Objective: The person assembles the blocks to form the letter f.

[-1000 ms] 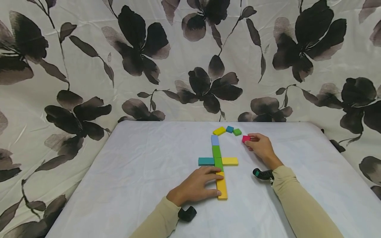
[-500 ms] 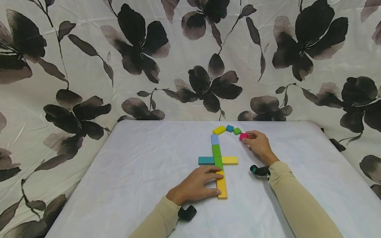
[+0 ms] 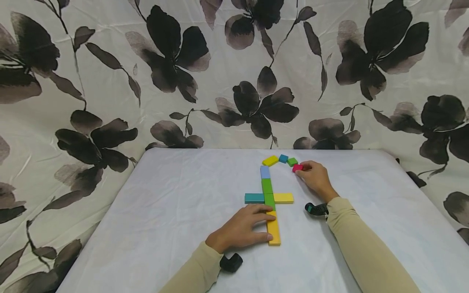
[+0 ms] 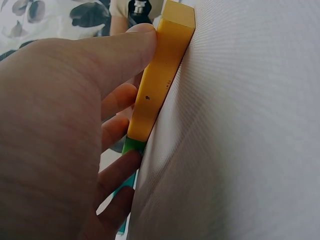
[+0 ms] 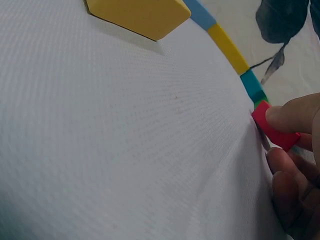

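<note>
My right hand point(image 3: 316, 179) pinches a small red block point(image 3: 297, 168) between thumb and fingers, beside a green block point(image 3: 292, 161) at the end of a curved row. In the right wrist view the thumb lies on the red block point(image 5: 277, 129). My left hand point(image 3: 242, 228) rests at the long yellow-orange block point(image 3: 274, 234), its thumb and fairly straight fingertips touching the side and top. That block point(image 4: 162, 75) fills the middle of the left wrist view. Above it run green blocks point(image 3: 267, 186) and a light blue block point(image 3: 265, 172) in a line.
A teal block point(image 3: 254, 198) and a yellow block point(image 3: 283, 198) stick out either side of the line. Another yellow block point(image 3: 270, 160) and a blue block point(image 3: 283, 158) lie near the far edge of the white-covered table point(image 3: 165, 195). Floral cloth point(image 3: 220, 73) hangs behind.
My right hand has moved left and slightly away from me, bringing the red block up close to the green one. The left hand has stayed in place.
</note>
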### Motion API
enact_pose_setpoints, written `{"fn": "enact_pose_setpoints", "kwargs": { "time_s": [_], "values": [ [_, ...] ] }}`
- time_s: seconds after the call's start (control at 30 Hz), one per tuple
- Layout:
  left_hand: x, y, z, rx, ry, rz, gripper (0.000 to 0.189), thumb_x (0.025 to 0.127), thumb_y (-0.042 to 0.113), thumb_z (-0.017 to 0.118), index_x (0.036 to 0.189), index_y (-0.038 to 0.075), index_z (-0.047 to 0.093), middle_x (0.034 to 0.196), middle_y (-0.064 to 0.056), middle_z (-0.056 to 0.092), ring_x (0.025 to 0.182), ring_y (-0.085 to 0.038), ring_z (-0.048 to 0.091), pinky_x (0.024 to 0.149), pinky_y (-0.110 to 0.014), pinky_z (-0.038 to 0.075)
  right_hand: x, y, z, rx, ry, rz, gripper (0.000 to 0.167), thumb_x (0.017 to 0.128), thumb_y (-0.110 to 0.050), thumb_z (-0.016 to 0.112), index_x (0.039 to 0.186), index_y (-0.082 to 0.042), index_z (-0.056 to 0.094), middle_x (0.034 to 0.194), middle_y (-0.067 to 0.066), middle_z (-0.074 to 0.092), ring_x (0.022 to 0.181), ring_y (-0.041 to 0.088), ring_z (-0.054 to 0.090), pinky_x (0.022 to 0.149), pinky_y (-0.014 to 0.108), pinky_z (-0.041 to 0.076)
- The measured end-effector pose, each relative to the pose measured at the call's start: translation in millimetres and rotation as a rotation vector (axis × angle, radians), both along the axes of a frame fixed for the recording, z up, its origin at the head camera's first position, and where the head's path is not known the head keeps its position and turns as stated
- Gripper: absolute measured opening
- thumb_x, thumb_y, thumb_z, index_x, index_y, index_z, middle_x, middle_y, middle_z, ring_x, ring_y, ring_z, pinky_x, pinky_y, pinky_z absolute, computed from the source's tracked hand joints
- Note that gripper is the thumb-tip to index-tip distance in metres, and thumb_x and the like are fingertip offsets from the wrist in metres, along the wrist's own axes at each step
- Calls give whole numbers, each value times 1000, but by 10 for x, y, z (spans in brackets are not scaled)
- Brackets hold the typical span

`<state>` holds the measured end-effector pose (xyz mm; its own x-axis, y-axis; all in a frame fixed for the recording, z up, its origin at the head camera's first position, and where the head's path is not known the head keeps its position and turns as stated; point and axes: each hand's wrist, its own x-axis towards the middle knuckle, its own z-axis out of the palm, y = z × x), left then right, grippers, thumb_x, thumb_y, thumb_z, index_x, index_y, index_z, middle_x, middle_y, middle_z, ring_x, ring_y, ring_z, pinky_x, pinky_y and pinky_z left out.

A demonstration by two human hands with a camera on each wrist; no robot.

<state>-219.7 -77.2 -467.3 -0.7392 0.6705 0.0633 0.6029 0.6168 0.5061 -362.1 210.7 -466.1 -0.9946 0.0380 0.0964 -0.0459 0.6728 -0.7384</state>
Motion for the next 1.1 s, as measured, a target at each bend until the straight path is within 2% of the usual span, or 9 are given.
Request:
{"fn": "enact_pose_setpoints", "kwargs": {
  "time_s": [0.5,0.83,1.1],
  "values": [
    [-7,18,29,-20,4,-1,54,93,59,63,139,32,61,150,13,43,136,-13,40,114,-42,35,-47,2,21,51,-40,-1,46,98,-21,64,135,5,59,122,23,63,113,36,55,101,52,46],
    [-1,13,5,-26,-4,-1,54,93,60,62,139,32,61,150,14,43,136,-12,40,114,-42,35,-70,3,11,74,-87,13,48,99,-22,62,139,4,56,125,22,62,114,35,54,100,51,47],
    [3,8,19,-15,6,-1,54,93,59,63,139,31,61,150,13,43,136,-12,40,114,-42,35,-88,10,7,77,-87,14,49,98,-22,62,140,3,56,123,22,62,111,34,54,97,50,48]
  ]
}}
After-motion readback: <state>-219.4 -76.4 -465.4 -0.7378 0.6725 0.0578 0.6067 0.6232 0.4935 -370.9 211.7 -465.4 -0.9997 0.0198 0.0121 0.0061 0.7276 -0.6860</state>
